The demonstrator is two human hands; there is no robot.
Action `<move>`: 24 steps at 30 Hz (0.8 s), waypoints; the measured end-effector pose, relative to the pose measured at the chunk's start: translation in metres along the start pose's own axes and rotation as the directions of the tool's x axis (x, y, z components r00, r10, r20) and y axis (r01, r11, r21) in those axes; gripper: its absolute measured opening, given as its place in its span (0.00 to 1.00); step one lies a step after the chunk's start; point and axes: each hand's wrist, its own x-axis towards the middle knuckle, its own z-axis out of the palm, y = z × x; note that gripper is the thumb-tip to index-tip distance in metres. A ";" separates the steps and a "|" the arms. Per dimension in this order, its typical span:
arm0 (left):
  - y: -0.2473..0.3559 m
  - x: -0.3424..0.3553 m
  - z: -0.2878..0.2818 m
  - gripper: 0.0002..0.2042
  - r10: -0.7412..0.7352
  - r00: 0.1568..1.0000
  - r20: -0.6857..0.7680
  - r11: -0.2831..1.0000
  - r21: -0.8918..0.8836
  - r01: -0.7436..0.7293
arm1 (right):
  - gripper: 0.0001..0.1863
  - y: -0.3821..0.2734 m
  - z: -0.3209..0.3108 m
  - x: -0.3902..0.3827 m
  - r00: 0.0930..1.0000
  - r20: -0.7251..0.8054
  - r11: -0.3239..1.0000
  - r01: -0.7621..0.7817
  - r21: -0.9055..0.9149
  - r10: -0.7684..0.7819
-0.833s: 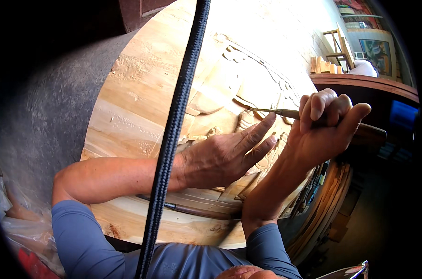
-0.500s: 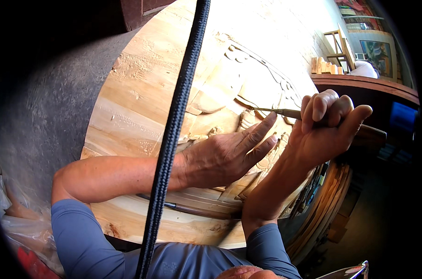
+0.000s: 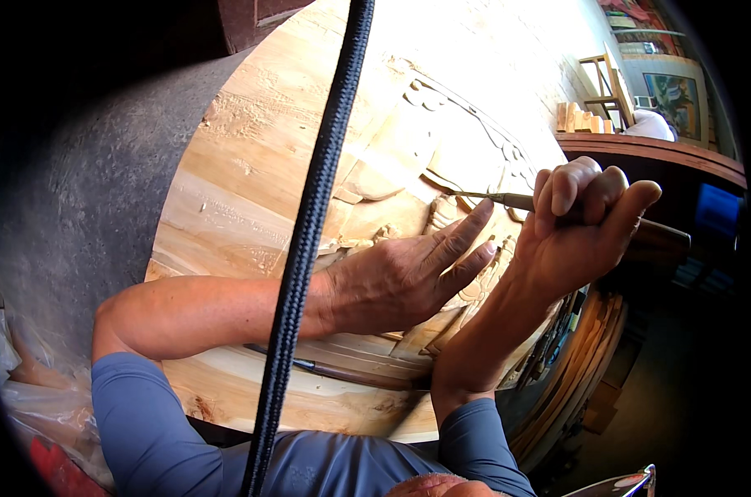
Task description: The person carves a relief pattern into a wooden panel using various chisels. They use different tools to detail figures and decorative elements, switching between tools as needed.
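A large pale wooden panel point(image 3: 226, 182) with a rounded edge lies before me, carved in relief around its middle. My right hand point(image 3: 586, 219), above the right part of the carving, is closed round a carving chisel point(image 3: 512, 200). The chisel's thin metal blade points left, its tip down at the relief, while the wooden handle end point(image 3: 664, 236) sticks out beyond my fist. My left hand point(image 3: 396, 277) rests over the carving with fingers stretched out, a fingertip beside or against the blade; I cannot tell which. Part of the relief is hidden beneath this hand.
A black braided cord point(image 3: 309, 215) hangs across the view. Another long dark-handled tool point(image 3: 350, 375) lies on the panel near my body. Curved wooden pieces point(image 3: 578, 373) stand at the right, below a dark red-edged table point(image 3: 657, 149). Clear plastic sheeting point(image 3: 52, 414) sits at lower left.
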 end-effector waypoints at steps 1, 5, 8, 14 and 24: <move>0.000 0.001 0.001 0.36 0.007 1.000 -0.016 1.000 0.004 -0.007 | 0.36 0.001 0.004 -0.001 1.000 -0.023 1.000 0.009 -0.018 -0.009; -0.002 0.000 -0.002 0.33 0.040 0.999 -0.032 0.998 0.042 -0.039 | 0.35 0.005 0.016 -0.005 0.997 -0.041 0.989 0.057 -0.138 -0.063; -0.001 0.000 -0.003 0.31 0.037 0.999 -0.029 0.999 0.027 -0.037 | 0.35 0.004 0.021 -0.009 0.996 -0.030 0.977 0.075 -0.201 -0.082; 0.000 0.001 0.001 0.31 0.080 0.996 -0.043 0.996 0.042 -0.078 | 0.35 0.009 -0.007 -0.004 0.998 -0.001 0.997 0.064 -0.037 -0.064; 0.008 0.009 -0.006 0.21 0.067 0.997 0.035 0.996 -0.054 -0.066 | 0.33 0.013 0.012 -0.013 0.993 -0.075 0.994 0.084 -0.065 -0.089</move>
